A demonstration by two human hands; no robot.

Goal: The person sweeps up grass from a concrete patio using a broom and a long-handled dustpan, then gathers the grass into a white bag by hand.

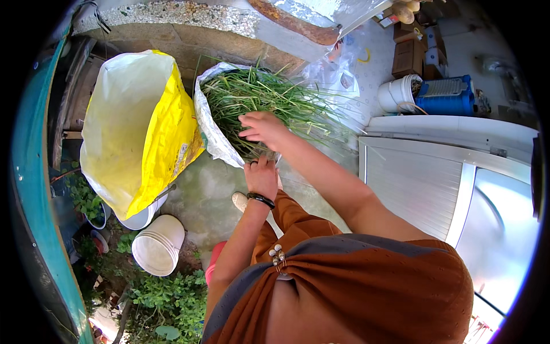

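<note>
A white woven sack stands in front of me with its mouth open, stuffed with long green grass. Many blades spill over its right side. My left hand, with a ring and a dark bracelet, grips the near rim of this sack. Over the near part of the grass is my right hand, palm down with its fingers somewhat apart and nothing visible in them. Whether its fingertips press on the blades, I cannot tell. Left of the sack, a large yellow bag gapes open, showing its pale inside.
A white plastic bucket lies tipped beside leafy plants at lower left. A metal-framed door borders the right. Cardboard boxes, a blue container and clear plastic bags are farther back. Behind the sacks runs a stone ledge.
</note>
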